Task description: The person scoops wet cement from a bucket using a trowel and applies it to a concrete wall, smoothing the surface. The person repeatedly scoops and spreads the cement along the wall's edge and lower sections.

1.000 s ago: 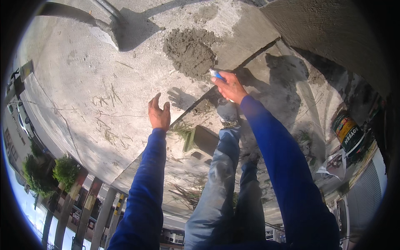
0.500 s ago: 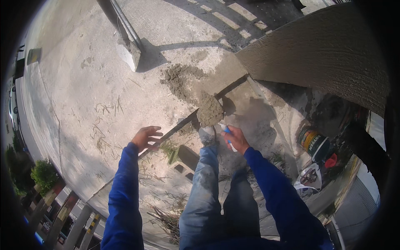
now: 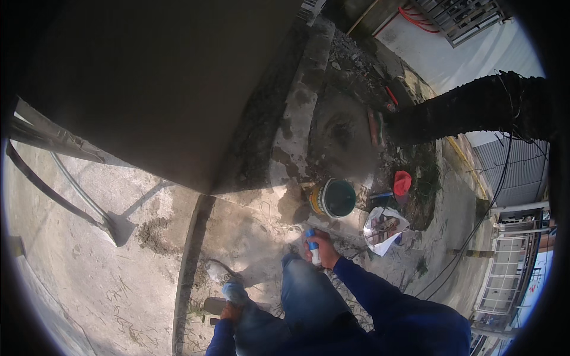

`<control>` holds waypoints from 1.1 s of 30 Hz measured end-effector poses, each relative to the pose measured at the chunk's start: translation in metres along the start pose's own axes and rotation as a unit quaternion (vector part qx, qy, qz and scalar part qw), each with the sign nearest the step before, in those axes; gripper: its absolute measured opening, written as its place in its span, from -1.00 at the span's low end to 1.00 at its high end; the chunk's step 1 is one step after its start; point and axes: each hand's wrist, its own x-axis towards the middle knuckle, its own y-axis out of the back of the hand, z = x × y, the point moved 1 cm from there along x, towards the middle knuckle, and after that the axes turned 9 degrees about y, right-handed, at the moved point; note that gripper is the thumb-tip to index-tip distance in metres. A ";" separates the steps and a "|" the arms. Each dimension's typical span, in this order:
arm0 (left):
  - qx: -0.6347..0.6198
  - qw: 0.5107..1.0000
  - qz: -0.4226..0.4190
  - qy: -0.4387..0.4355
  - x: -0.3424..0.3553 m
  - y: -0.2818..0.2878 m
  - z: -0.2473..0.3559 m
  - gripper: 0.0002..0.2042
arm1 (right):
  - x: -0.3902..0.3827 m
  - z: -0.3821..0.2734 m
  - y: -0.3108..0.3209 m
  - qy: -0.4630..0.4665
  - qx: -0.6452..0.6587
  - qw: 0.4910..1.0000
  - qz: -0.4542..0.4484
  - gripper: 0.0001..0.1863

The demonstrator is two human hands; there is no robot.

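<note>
The right hand is closed around a short blue-and-white cylindrical handle, whose long axis runs roughly near to far, blue end far, white end near. A round dark-green bucket with a yellow band stands just beyond, slightly right. The left hand is well apart, near left, by a grey hollow concrete block; its grip I cannot tell. The handle looks smooth.

No readable text; bucket's yellow label too unclear.
</note>
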 end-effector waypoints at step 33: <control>0.012 0.988 0.067 -0.142 -0.252 0.001 0.318 -0.72 | 0.136 -0.188 0.195 0.333 -0.024 0.934 0.129 -0.74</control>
